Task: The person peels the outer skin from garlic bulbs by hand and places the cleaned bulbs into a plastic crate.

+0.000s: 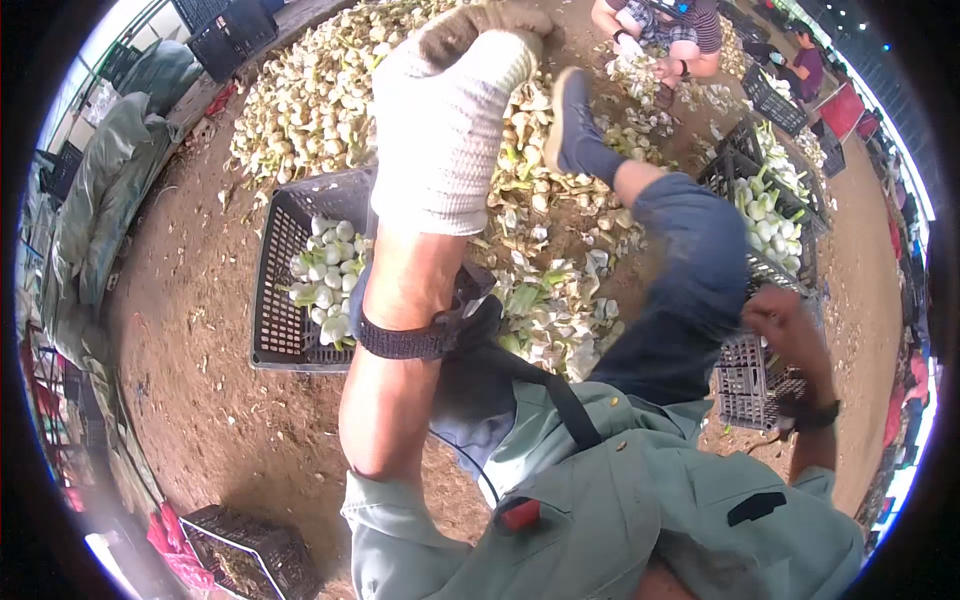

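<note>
My left hand (pixel 455 110), in a white knitted work glove with a dirty brown fingertip area, is raised close to the camera. Its fingers are curled over, and what they hold, if anything, is hidden. Below it to the left, a black plastic crate (pixel 268 290) contains pale bulbs (pixel 330 262) with short green tops. My bare right hand (pixel 780 322) is beside the stacked crates on the right, somewhat blurred. Its fingers look bent inward, with their contents out of sight. Between my legs lies a heap of leafy peelings (pixel 555 310).
A big pile of untrimmed bulbs (pixel 310 110) spreads ahead. Crates of cleaned bulbs (pixel 770 225) stand on the right, above a grey crate (pixel 745 375). Another crate (pixel 250 550) sits at lower left. Two people work farther off; one person (pixel 690 35) handles bulbs. Tarps (pixel 105 190) line the left.
</note>
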